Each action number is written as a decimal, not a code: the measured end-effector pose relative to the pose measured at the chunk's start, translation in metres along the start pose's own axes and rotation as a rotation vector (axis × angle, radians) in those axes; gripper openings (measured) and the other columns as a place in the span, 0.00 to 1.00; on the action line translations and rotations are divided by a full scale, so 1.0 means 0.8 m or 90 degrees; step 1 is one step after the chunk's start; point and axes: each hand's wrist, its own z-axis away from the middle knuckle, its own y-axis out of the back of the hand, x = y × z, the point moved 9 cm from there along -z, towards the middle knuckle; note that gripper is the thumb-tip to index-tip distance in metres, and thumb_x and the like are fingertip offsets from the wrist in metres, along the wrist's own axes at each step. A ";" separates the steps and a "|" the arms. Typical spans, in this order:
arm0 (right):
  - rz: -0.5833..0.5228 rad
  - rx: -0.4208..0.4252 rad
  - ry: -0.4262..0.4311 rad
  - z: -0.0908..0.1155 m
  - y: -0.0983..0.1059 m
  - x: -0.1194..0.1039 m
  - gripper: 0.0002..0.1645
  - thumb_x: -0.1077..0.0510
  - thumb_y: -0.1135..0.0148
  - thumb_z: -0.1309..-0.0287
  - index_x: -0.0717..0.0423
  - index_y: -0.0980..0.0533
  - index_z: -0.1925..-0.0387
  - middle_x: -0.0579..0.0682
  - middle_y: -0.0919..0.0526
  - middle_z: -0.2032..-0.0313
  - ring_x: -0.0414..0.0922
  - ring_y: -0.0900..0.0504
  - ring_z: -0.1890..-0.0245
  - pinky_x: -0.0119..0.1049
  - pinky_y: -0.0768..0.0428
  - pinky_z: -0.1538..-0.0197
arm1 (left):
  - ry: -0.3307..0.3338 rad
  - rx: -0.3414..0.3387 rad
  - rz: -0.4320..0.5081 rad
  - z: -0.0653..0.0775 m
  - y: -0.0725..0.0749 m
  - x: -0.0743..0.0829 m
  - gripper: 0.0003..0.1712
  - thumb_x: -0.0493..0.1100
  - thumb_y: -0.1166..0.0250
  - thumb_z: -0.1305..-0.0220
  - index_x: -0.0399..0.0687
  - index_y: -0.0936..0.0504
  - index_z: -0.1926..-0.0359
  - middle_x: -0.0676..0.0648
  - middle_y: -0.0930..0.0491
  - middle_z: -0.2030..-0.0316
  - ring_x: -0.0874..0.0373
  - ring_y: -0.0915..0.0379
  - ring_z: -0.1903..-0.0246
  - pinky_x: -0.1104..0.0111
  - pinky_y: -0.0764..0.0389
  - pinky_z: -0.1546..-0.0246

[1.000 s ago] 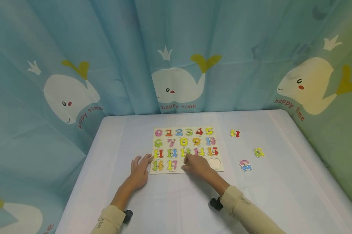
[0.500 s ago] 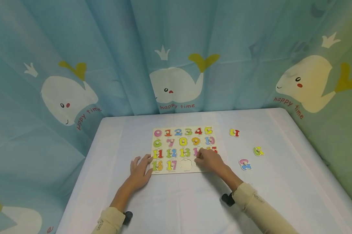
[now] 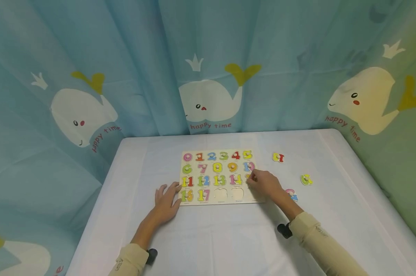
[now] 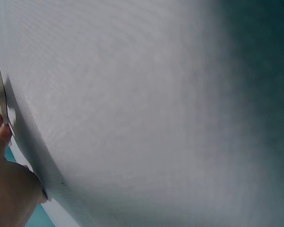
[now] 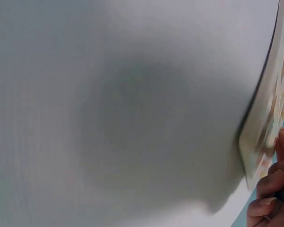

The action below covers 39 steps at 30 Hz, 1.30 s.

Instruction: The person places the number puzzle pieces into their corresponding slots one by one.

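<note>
A wooden number puzzle board [image 3: 228,188] with knobbed pieces lies on the table in the head view. My left hand [image 3: 165,204] rests at its left edge with fingers spread; thumb and fingers touch the edge, also in the left wrist view. Over the board's right side, my right hand [image 3: 266,184] curls its fingers, thumb and index fingertips together at the number 15 piece [image 3: 247,178], mostly hiding it. In the right wrist view those fingers [image 5: 273,183] meet low over the board. Two empty recesses show in the bottom row; the hand covers the corner there.
Loose pieces lie right of the board: a yellow-and-red one [image 3: 278,157], a green-and-yellow one [image 3: 306,179] and a pink-and-blue one [image 3: 292,194] partly behind the right forearm. A white cloth covers the table [image 3: 201,241]. A blue whale-print curtain [image 3: 146,76] hangs behind.
My right hand has moved rightward along the board, from the number 13 piece past 14 to 15. This uncovers the two recesses below. The left hand stays at the edge.
</note>
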 end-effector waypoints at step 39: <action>-0.013 0.089 -0.229 -0.049 0.084 0.136 0.19 0.53 0.48 0.42 0.58 0.37 0.83 0.51 0.34 0.83 0.48 0.34 0.80 0.41 0.36 0.78 | 0.031 -0.015 -0.014 0.003 0.001 0.008 0.26 0.41 0.44 0.37 0.39 0.32 0.38 0.42 0.39 0.35 0.35 0.59 0.34 0.38 0.67 0.39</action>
